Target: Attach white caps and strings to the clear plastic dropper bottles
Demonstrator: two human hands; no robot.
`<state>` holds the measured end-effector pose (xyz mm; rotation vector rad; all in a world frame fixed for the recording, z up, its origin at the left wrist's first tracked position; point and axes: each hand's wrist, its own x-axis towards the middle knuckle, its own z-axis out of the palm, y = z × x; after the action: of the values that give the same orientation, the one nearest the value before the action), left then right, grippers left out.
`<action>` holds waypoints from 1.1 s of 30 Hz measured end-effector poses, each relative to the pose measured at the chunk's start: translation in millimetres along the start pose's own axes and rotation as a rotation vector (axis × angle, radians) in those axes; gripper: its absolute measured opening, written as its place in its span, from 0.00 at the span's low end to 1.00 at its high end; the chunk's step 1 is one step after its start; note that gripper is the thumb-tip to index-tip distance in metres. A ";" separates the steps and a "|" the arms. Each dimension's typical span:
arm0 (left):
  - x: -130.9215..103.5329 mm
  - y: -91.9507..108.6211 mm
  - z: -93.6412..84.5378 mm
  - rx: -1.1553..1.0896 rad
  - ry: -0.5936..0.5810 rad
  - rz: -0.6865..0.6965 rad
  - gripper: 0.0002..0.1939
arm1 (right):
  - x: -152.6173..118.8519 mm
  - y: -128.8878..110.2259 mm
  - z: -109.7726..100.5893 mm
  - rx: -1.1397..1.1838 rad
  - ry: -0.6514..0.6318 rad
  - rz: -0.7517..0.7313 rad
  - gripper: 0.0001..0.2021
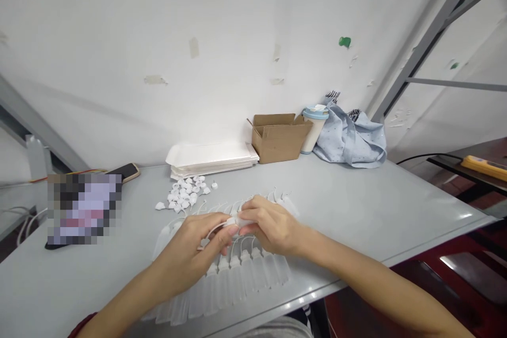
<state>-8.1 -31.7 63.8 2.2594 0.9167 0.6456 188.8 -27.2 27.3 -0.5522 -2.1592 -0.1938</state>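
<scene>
Over the table's near half, my left hand [194,243] pinches a small white plastic cap [231,221] with a thin white cord looping back from it. My right hand [273,225] is closed right beside it, its fingertips around a translucent white piece joined to or touching the cap; the fingers mostly hide that piece. Beneath both hands lie rows of flat translucent plastic tubes [224,285] with white tops and thin cords. Beyond my left hand is a loose pile of small white caps [184,194].
At the wall stand a stack of white trays or envelopes [212,158], an open cardboard box [279,142], a blue-lidded cup [314,129] and a light-blue cloth bag [350,137]. A phone [129,171] and a blurred-out object [85,208] lie left on the grey table [356,211].
</scene>
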 end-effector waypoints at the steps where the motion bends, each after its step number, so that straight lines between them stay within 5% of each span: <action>1: -0.4 -0.4 -0.3 0.009 0.001 0.029 0.19 | 0.1 -0.7 0.1 0.017 0.004 0.004 0.06; 7: -3.5 -9.5 6.7 0.401 0.174 0.433 0.13 | 2.6 -9.4 -4.6 0.224 -0.079 0.236 0.08; 10: -4.5 -12.0 11.5 0.562 0.219 0.530 0.12 | 3.0 -11.0 -5.9 0.283 -0.137 0.378 0.11; 13: -4.8 -9.9 12.7 0.444 0.145 0.446 0.11 | 3.0 -9.7 -5.8 0.251 -0.090 0.353 0.12; 18: -1.3 -2.1 9.4 0.070 0.003 0.070 0.18 | 3.9 -5.7 -4.5 0.181 0.007 0.174 0.10; 21: 0.5 -0.1 9.0 -0.078 0.000 -0.032 0.17 | 3.3 -5.4 -3.6 0.200 -0.003 0.205 0.09; 28: -5.8 -12.1 18.1 0.177 0.048 0.235 0.11 | 2.6 -12.3 -4.0 0.374 -0.046 0.492 0.13; 33: -5.7 -20.5 26.1 0.411 0.191 0.474 0.07 | 10.3 -13.9 -2.8 0.467 -0.117 0.737 0.15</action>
<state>-4.4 -33.3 30.4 2.8623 0.6390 0.9639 179.2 -37.2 37.9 -1.0410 -1.8729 0.7363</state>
